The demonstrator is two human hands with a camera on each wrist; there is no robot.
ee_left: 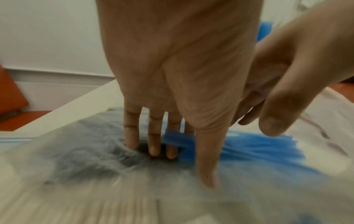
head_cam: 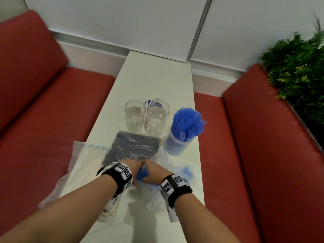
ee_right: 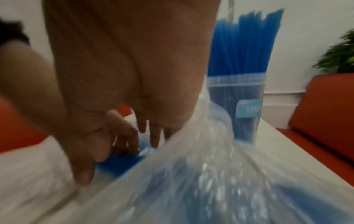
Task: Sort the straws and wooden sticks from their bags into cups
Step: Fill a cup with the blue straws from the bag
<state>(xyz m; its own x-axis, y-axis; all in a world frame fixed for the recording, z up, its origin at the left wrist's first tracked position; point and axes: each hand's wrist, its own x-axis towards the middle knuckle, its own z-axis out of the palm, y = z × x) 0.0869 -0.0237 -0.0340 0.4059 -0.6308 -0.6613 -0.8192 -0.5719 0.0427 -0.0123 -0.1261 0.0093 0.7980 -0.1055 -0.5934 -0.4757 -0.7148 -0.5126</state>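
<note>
Head view: left hand [head_cam: 133, 166], fingers straight, pinned slippery clear plastic bag [head_cam: 152, 192]; right hand [head_cam: 154, 171] beside it curled round light, bendy blue straws [head_cam: 140, 175] mid-bundle.

Two cups [head_cam: 135, 116] stand behind the bagged straws [head_cam: 133, 146], a filled cup [head_cam: 177, 146] right of them.

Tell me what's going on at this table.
A person is sorting straws on a white table. Both hands work at a crumpled clear bag near the front edge. The right hand seems to grip a bundle of blue straws, and the left hand presses straight fingers down beside it. One cup at the right already holds blue straws. Two clear cups behind are empty. The bag of black straws and the zip bag of wooden sticks lie unemptied.
</note>
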